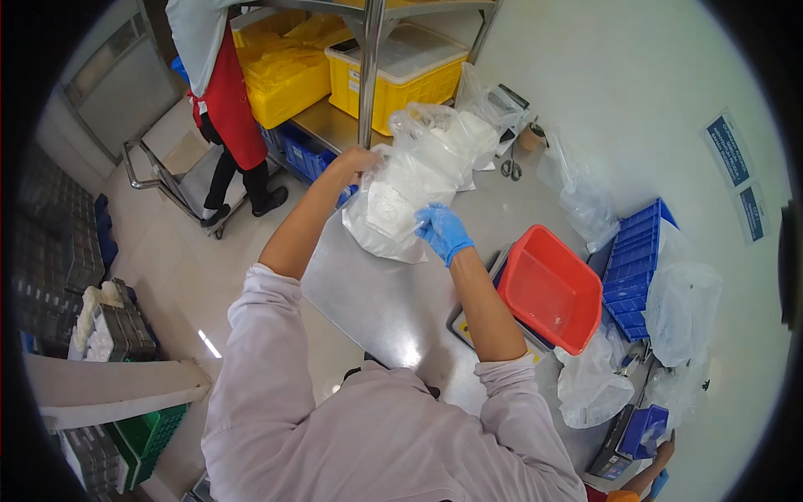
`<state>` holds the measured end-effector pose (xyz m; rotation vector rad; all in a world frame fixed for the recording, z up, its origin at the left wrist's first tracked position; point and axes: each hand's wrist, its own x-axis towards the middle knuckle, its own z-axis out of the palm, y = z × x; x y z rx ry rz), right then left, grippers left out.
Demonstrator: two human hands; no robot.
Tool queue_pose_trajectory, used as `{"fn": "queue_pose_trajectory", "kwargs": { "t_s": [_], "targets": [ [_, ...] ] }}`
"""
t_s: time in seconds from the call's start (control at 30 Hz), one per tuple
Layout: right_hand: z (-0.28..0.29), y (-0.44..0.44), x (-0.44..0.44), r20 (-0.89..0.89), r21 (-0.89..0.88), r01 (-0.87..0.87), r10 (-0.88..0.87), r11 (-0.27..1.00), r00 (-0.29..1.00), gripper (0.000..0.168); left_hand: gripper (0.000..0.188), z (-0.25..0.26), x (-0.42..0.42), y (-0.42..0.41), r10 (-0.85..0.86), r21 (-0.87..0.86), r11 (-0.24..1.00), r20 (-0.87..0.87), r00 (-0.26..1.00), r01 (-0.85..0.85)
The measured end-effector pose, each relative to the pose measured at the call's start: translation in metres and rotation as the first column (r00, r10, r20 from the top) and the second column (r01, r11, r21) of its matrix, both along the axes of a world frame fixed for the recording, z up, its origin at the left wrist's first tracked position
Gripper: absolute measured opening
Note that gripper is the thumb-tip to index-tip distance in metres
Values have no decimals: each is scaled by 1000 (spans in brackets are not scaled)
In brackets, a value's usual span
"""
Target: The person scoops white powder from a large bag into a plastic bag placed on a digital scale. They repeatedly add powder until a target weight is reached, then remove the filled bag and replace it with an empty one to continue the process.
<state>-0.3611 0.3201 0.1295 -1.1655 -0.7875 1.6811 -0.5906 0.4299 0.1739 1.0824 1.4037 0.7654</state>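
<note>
A clear plastic bag (370, 241) of white powder (390, 210) lies on the steel table (376, 301), its mouth towards me. My bare left hand (361, 162) pinches the bag's left edge. On the other side, my right hand (443, 231), in a blue glove dusted with white, grips the bag's right edge. Behind it is more white-filled clear plastic (480, 133); whether this is a separate bag I cannot tell. To the right of my right forearm, a red plastic tub (546, 288) rests on what looks like a weighing scale (463, 327), partly hidden by that forearm.
Scissors (511, 168) lie beyond the bag. A blue crate (633, 270) and loose plastic bags (593, 389) line the wall. Yellow crates (401, 88) fill a rack. A person in a red apron (235, 113) stands by a trolley (141, 166); another person's arm (652, 467) shows lower right.
</note>
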Motion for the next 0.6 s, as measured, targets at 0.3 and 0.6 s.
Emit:
{"fn": "queue_pose_trajectory", "kwargs": {
  "t_s": [0.3, 0.6],
  "targets": [
    [17, 19, -3, 709, 488, 145, -488, 861, 510, 26, 19, 47, -37, -6, 390, 377, 915, -731, 560, -144],
    [56, 26, -24, 568, 421, 119, -364, 899, 738, 12, 18, 73, 1, 8, 181, 124, 979, -141, 973, -164]
  ]
}}
